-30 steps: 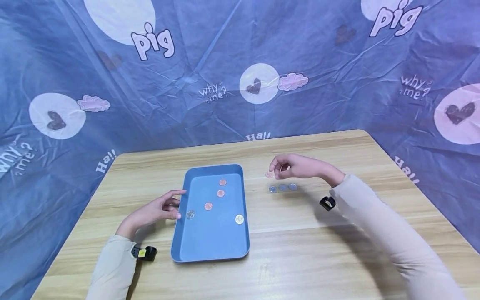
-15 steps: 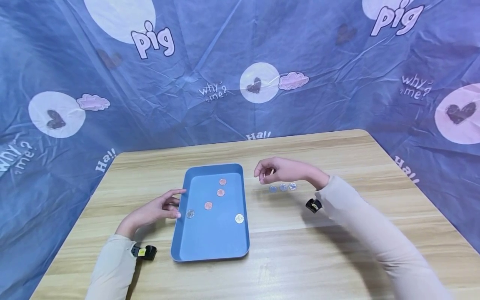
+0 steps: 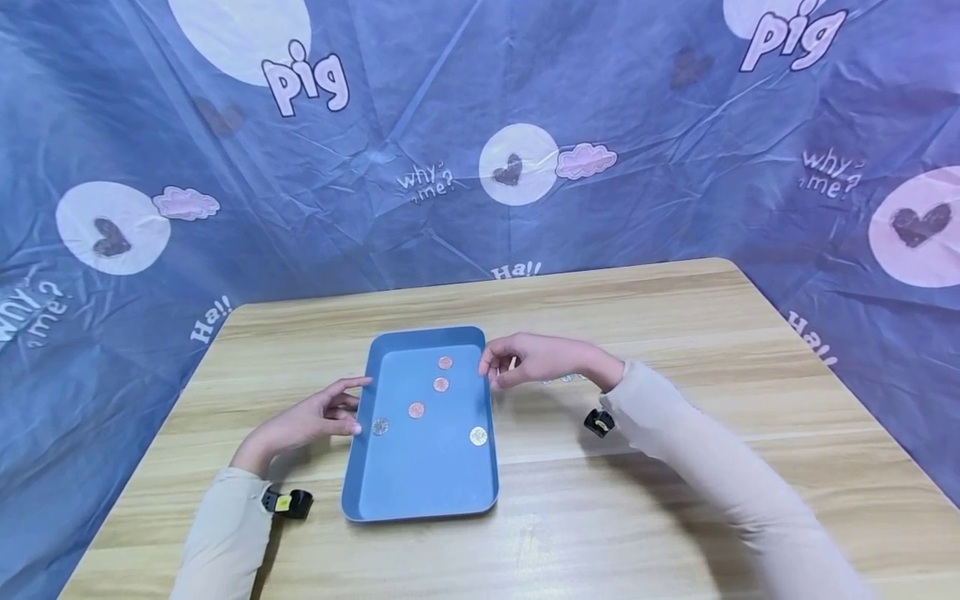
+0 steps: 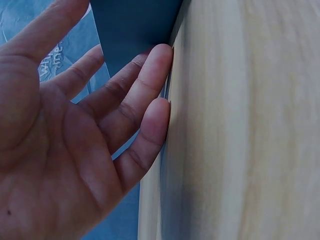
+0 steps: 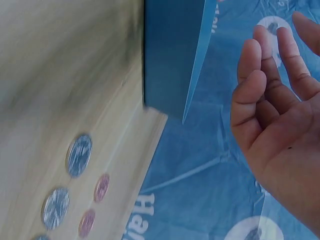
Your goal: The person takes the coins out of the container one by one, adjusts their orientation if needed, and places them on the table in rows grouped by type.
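Observation:
A shallow blue tray [image 3: 427, 487] lies on the table, with copper-coloured coins [image 3: 441, 384], a silver coin [image 3: 380, 427] and a gold-coloured coin [image 3: 478, 436] flat inside it. At its left side my left hand [image 3: 303, 421] rests with spread, loosely bent fingers touching the outer wall. My right hand [image 3: 528, 358] hovers at the tray's right rim, thumb and fingertips drawn close together as in a pinch; the copper-coloured coin between them is hidden now. In the right wrist view silver coins [image 5: 79, 155] and two copper-coloured coins [image 5: 101, 187] lie on the table behind that hand.
A wooden table [image 3: 637, 517] carries the tray. Behind it hangs a creased blue printed cloth [image 3: 390, 100], which continues down both sides. Each wrist wears a black strap; the right wrist strap [image 3: 599, 422] hangs above the tabletop.
My right hand has moved left, from beside the loose coins on the table to the tray's right rim, after pinching a copper-coloured coin. My left hand and the tray have stayed still.

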The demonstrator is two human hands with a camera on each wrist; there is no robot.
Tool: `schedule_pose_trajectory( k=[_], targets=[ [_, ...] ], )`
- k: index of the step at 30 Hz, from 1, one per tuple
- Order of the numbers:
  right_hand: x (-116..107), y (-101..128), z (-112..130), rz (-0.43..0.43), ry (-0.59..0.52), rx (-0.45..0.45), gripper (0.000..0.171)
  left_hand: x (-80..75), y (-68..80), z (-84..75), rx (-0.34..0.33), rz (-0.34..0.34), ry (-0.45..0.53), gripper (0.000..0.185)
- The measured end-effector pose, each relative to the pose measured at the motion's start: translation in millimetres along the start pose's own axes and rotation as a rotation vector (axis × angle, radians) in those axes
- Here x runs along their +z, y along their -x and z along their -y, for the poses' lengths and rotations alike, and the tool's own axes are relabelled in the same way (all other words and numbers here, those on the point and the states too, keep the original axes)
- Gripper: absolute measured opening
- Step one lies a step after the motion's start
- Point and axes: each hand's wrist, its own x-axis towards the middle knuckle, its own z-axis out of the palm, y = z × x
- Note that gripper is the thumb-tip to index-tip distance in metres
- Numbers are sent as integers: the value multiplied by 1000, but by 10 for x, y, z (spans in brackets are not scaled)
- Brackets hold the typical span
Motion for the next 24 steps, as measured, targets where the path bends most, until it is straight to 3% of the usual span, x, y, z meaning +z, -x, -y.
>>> schedule_pose_trajectory(
  k=[9, 24],
  targets=[
    [213, -237, 68, 89, -39, -38, 23, 2, -6, -3, 1, 3, 11, 77],
    [416, -447, 116, 159, 69, -51, 18, -8, -2, -7, 1, 7, 6, 76]
  ],
)
